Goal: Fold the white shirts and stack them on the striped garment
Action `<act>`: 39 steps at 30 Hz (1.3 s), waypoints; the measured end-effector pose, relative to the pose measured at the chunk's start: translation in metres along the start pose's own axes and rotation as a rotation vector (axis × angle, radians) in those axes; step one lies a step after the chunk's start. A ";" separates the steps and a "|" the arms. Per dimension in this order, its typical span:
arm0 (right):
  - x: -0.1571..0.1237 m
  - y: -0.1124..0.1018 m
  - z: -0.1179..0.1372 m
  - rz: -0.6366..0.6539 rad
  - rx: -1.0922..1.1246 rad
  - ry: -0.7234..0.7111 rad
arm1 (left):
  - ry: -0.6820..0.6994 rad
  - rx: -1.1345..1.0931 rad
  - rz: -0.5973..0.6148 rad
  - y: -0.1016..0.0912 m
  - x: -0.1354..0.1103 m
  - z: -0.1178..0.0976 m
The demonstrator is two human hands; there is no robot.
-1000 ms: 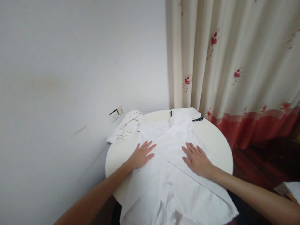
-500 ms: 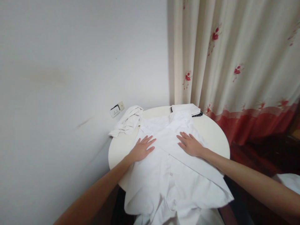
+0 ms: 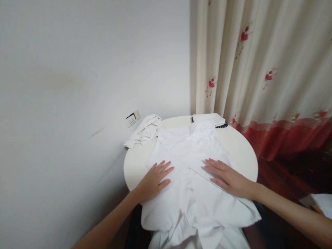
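Observation:
A white buttoned shirt (image 3: 190,148) lies spread on a round white table (image 3: 245,152), its lower end hanging over the near edge in loose folds. Flat on the left part of the shirt rests my left hand (image 3: 155,180), fingers spread. My right hand (image 3: 228,176) lies on the shirt's right part with its fingers stretched out and apart. Neither hand grips the cloth. Between them runs a row of small buttons, and a folded edge of cloth slants down to the right.
Crumpled white cloth (image 3: 145,130) sits at the table's back left, below a wall socket (image 3: 131,120). Folded white cloth with a black beaded-looking trim (image 3: 221,125) lies at the back right. A floral curtain (image 3: 233,69) hangs behind. Something white (image 3: 321,202) shows at lower right.
Both hands have slid down the shirt toward the near edge, the right one also a little outward. The view has shifted slightly left.

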State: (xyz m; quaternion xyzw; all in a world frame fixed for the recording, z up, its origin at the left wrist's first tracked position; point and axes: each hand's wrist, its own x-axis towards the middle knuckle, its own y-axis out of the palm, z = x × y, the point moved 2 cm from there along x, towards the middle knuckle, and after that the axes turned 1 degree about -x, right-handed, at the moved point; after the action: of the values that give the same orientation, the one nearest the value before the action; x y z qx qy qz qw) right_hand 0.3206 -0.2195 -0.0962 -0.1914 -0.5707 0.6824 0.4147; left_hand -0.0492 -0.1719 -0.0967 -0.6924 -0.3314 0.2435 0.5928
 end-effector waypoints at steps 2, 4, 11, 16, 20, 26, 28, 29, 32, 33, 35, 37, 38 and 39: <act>-0.003 0.008 -0.007 0.016 0.005 0.038 | -0.011 0.028 -0.012 0.006 -0.006 0.006; -0.003 0.014 -0.012 0.022 0.010 0.044 | -0.032 0.063 -0.050 0.011 -0.010 0.013; -0.009 0.005 -0.001 -0.061 0.037 0.012 | -0.213 0.075 -0.162 0.013 -0.032 0.025; -0.032 -0.010 0.045 -0.054 0.043 -0.210 | 0.141 0.005 -0.094 -0.011 -0.060 -0.027; -0.042 -0.009 0.082 -0.004 0.017 -0.362 | 0.452 -0.019 0.042 -0.025 -0.072 -0.081; -0.048 0.016 0.111 -0.011 -0.051 -0.422 | 0.491 -0.002 -0.097 -0.007 -0.065 -0.112; -0.051 0.025 0.116 -0.005 -0.092 -0.449 | 0.459 0.046 -0.137 0.000 -0.063 -0.111; -0.052 0.030 0.118 -0.018 -0.115 -0.447 | 0.447 0.069 -0.144 0.002 -0.062 -0.110; -0.051 0.040 0.122 -0.101 -0.170 -0.395 | 0.435 0.107 -0.168 0.006 -0.062 -0.110; -0.050 0.042 0.123 -0.133 -0.182 -0.379 | 0.439 0.108 -0.189 0.007 -0.062 -0.111; -0.049 0.046 0.126 -0.180 -0.199 -0.371 | 0.453 0.100 -0.239 0.008 -0.062 -0.113; -0.048 0.048 0.128 -0.204 -0.205 -0.381 | 0.469 0.087 -0.273 0.008 -0.062 -0.115; -0.048 0.048 0.129 -0.206 -0.207 -0.386 | 0.475 0.084 -0.280 0.008 -0.063 -0.116; -0.048 0.049 0.130 -0.208 -0.211 -0.386 | 0.479 0.086 -0.281 0.008 -0.063 -0.117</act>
State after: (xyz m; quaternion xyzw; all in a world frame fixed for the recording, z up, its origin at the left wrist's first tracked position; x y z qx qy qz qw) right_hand 0.2362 -0.3376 -0.1165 -0.0401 -0.7241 0.5966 0.3437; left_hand -0.0046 -0.2967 -0.0872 -0.6517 -0.2639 0.0021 0.7111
